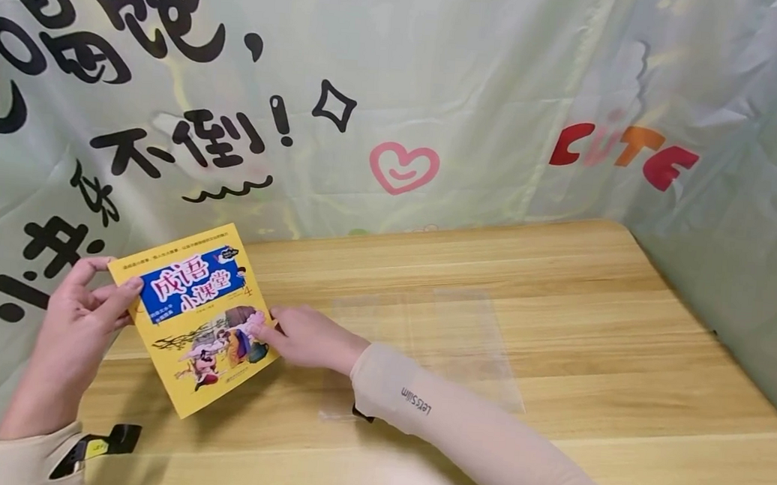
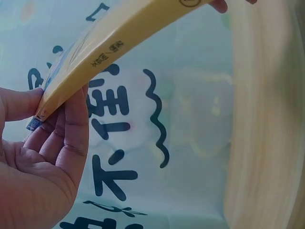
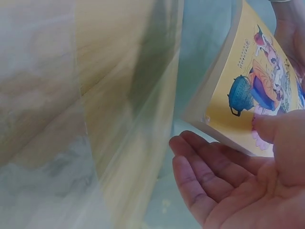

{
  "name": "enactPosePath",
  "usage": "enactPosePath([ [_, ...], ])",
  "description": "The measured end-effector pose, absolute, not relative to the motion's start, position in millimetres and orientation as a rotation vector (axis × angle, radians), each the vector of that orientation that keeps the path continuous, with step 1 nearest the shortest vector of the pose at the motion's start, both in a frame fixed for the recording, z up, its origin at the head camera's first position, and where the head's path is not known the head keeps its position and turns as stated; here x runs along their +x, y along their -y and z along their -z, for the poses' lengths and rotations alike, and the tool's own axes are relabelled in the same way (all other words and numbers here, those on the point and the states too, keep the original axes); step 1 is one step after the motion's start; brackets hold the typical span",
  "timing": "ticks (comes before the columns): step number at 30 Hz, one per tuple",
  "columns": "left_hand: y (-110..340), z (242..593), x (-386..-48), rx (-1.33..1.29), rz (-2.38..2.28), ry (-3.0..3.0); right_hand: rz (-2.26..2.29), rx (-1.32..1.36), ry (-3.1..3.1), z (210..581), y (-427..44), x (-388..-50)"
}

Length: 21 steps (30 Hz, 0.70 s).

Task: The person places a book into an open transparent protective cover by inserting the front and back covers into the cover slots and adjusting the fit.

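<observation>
1. A wood-grain tabletop (image 1: 624, 349) fills the lower middle and right of the head frame; a pale printed curtain (image 1: 495, 70) stands behind it, with black characters at upper left.
2. A clear plastic sheet (image 1: 470, 338) lies on the tabletop at the centre; the right sleeve (image 1: 476, 436) crosses its lower part and hides some of it.
3. The yellow book (image 1: 196, 323) is held up, tilted, at lower left of the head frame, blocking part of the tabletop and curtain.
4. The left hand (image 1: 89, 312) grips its left edge, thumb on the cover, other fingers behind. The right hand (image 1: 314, 339) pinches the lower right edge, thumb on the cover.
5. The left wrist view alone shows the spine, with small dark characters.
6. The right wrist view shows the page edges and some right-hand fingers extended beyond the book, which the head view does not.
</observation>
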<state>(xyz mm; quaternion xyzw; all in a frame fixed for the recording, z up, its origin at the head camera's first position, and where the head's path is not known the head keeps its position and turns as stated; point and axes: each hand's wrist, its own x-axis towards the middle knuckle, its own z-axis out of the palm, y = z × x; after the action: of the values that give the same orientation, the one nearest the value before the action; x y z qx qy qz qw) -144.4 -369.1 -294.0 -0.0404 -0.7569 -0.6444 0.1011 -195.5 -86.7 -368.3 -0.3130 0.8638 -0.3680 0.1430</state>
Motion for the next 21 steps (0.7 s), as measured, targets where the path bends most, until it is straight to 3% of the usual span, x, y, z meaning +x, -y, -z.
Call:
enactPosePath([
  [21,337,292,-143,-0.158,1.791,2.27,1.166,-0.939,-2.468,368,46,-196],
])
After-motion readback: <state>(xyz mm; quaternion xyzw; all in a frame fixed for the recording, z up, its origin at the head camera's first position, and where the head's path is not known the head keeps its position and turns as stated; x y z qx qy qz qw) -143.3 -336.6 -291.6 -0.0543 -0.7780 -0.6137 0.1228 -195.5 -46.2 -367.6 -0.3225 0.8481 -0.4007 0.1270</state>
